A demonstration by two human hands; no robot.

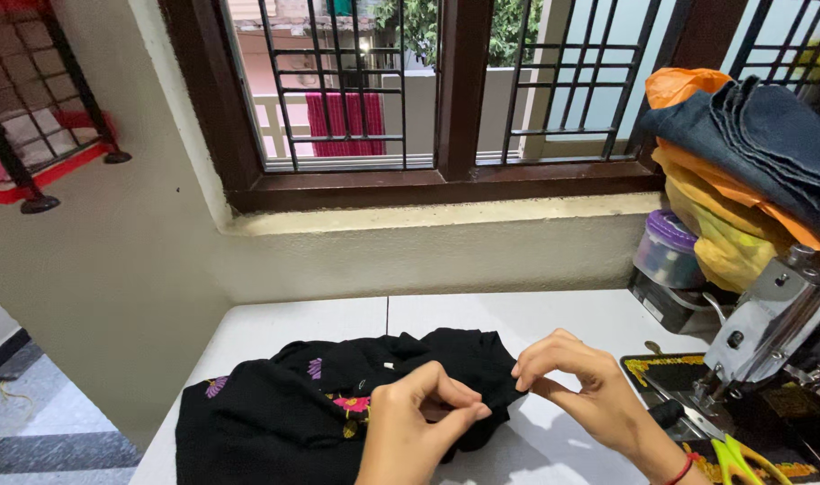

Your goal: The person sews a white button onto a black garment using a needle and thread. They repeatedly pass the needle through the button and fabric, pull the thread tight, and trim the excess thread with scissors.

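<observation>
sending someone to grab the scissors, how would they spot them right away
Start at the sewing machine on the table's right end. On its black base, at the near corner beside the person's right hand, lie the scissors: their bright yellow-green handles are the only such colour there.

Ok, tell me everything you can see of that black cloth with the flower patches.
The black floral-patched cloth looks soft and matte, with pink, purple and yellow motifs. It lies crumpled on the white table, spilling toward its near edge. The left hand and right hand both pinch its right-hand edge.
</observation>
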